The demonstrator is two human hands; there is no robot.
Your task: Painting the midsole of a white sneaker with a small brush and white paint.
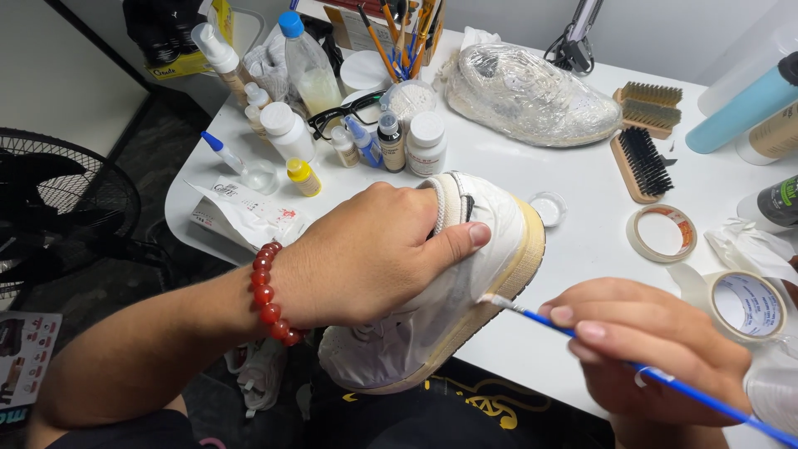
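Our left hand (366, 258) grips the white sneaker (465, 274) tilted over the tabletop (582, 241) edge. Our right hand (648, 349) pinches a blue brush (665, 378), its tip touching the shoe's taped side.

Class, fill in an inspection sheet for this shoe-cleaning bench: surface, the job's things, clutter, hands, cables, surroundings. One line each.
Surface: white table, crowded along the back.
Job's things: white sneaker tilted on the table's front edge; blue-handled brush, tip at the shoe's sole edge.
Clutter: small bottles, wrapped shoe, scrub brushes, tape rolls, pencil cup, glasses.
Hands: left hand, red bead bracelet at the wrist, grips the sneaker; right hand holds the brush.
Cables: nothing seen.
Surroundings: black fan on the left, dark floor, white wall.
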